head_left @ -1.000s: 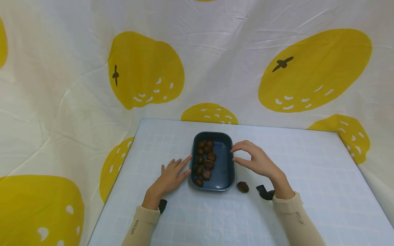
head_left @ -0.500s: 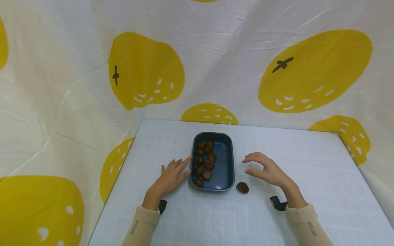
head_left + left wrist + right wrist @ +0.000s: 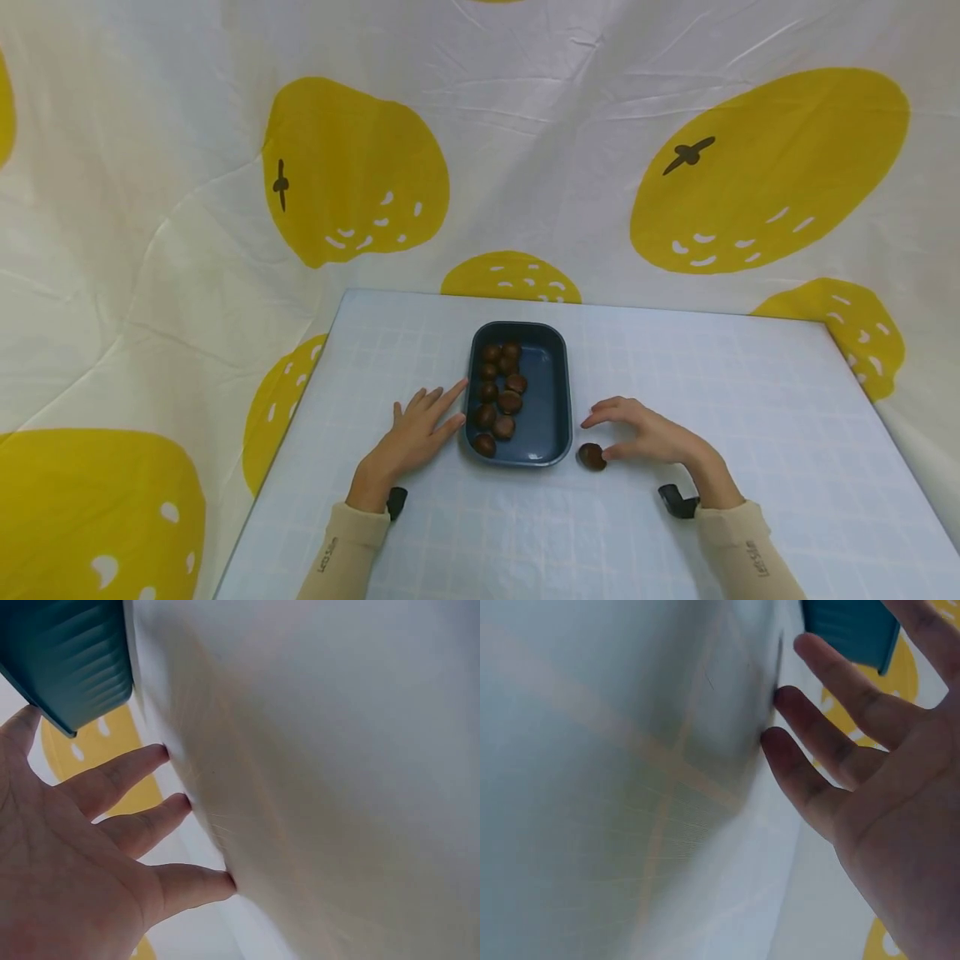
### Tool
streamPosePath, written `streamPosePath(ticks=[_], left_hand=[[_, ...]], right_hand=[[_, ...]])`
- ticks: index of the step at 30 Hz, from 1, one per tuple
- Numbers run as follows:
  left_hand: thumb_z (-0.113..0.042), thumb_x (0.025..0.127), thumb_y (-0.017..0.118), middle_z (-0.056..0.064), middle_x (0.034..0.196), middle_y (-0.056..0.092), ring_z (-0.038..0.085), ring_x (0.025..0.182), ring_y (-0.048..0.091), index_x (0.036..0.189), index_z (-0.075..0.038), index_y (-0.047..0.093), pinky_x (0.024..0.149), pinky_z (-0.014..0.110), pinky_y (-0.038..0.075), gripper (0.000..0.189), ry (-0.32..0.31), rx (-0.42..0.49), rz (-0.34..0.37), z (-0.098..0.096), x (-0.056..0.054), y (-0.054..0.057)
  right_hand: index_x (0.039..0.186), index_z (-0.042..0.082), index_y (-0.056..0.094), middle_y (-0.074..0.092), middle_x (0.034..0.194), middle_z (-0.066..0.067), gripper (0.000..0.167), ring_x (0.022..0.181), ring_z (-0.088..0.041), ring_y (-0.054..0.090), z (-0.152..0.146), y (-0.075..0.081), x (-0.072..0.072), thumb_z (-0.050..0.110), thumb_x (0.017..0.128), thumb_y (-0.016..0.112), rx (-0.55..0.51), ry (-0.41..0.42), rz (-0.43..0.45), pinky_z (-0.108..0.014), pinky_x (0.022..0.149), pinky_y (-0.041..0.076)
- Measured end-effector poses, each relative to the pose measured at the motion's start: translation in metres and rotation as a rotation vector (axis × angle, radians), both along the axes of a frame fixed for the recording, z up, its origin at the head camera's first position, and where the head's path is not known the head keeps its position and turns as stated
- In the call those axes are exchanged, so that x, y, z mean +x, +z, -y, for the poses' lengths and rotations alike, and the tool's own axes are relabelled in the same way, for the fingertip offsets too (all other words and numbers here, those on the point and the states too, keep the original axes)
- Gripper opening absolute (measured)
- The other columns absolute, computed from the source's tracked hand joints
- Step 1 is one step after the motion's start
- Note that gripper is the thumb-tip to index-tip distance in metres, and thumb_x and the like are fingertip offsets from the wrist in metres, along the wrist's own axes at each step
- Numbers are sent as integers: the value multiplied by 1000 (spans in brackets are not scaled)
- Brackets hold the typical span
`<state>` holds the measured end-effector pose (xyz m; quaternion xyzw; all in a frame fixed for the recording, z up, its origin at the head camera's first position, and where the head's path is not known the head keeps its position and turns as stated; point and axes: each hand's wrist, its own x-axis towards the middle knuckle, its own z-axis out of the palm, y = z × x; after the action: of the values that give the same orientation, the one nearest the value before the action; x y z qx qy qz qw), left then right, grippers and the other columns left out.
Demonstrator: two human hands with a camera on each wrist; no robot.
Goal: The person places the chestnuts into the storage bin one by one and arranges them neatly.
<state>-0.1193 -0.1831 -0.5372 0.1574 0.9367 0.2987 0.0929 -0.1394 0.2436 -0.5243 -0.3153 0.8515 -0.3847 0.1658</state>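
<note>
A dark blue rectangular tray [image 3: 550, 392] holds several brown chestnuts [image 3: 509, 402] along its left half. Spread out at the tray's left side, my left hand [image 3: 411, 440] touches the rim with its index finger and thumb tips; in the left wrist view its other fingertips meet the tabletop. One loose chestnut [image 3: 591, 456] lies on the table just beyond the tray's near right corner. My right hand [image 3: 651, 432] is over that chestnut, thumb tip overlapping its right edge and the other fingers reaching past its far side. In the right wrist view the chestnut is hidden.
The table [image 3: 465, 533] has a pale checked cover. Behind it hangs a white cloth [image 3: 540, 167] printed with large yellow fruit. Black wrist straps [image 3: 678, 502] show at both cuffs.
My right hand has left the tray's right rim, drawn back toward me, then come down beside the loose chestnut. The left hand and tray have stayed put.
</note>
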Motion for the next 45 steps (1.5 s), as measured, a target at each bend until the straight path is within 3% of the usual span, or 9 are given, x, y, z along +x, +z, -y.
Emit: streamPosePath(ticks=[9, 23, 39, 45], left_hand=[[-66, 101, 35, 15, 158, 34, 45, 146, 20, 157, -51, 18, 103, 79, 1, 60, -3, 4, -9, 0, 1, 4], [-66, 101, 35, 14, 158, 33, 45, 146, 19, 157, -51, 17, 104, 79, 1, 60, -2, -1, -2, 0, 1, 1], [-65, 101, 35, 15, 158, 33, 46, 146, 18, 157, -52, 17, 104, 79, 0, 60, -3, 10, 0, 0, 1, 2], [-65, 101, 35, 15, 158, 33, 45, 146, 18, 157, -51, 17, 104, 79, 0, 60, -2, 7, 3, -1, 1, 2]], right_hand=[[120, 25, 73, 48, 142, -17, 43, 131, -42, 33, 5, -1, 5, 11, 81, 83, 54, 63, -19, -64, 97, 35], [119, 31, 69, 44, 145, -18, 59, 134, -43, 30, 6, -5, 8, -7, 74, 78, 65, 95, -34, -67, 97, 32], [116, 33, 69, 45, 143, -18, 54, 132, -42, 29, 8, -10, 13, 5, 74, 86, 45, 56, -103, -66, 94, 34], [118, 32, 68, 44, 143, -17, 58, 130, -41, 30, 10, -10, 15, 2, 72, 85, 51, 40, -91, -65, 94, 36]])
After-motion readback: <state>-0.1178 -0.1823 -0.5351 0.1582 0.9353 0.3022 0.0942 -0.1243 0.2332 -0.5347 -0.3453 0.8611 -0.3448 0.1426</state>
